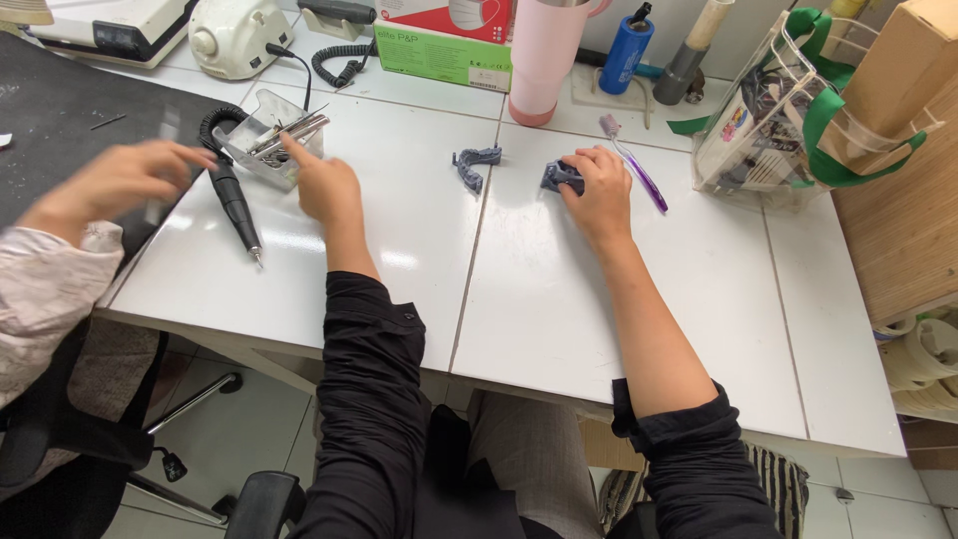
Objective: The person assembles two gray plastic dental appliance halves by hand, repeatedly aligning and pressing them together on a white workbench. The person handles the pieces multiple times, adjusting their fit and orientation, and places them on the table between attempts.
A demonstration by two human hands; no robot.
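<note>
White tabletop (559,299): I'm pinching the grey dental model (561,177) with my right hand (599,195), left hand's (324,185) forefinger poking the clear tool tray (261,130); picking a tool seems next.

A white tiled table (559,329) carries two grey dental models (477,165), a purple toothbrush (639,170) and a pink tumbler (544,60).

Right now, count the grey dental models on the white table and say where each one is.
2. One grey dental model lies free at the table's middle, touched by no hand. The other grey model sits under the right hand, beside the purple toothbrush. The hand may hide more.
</note>
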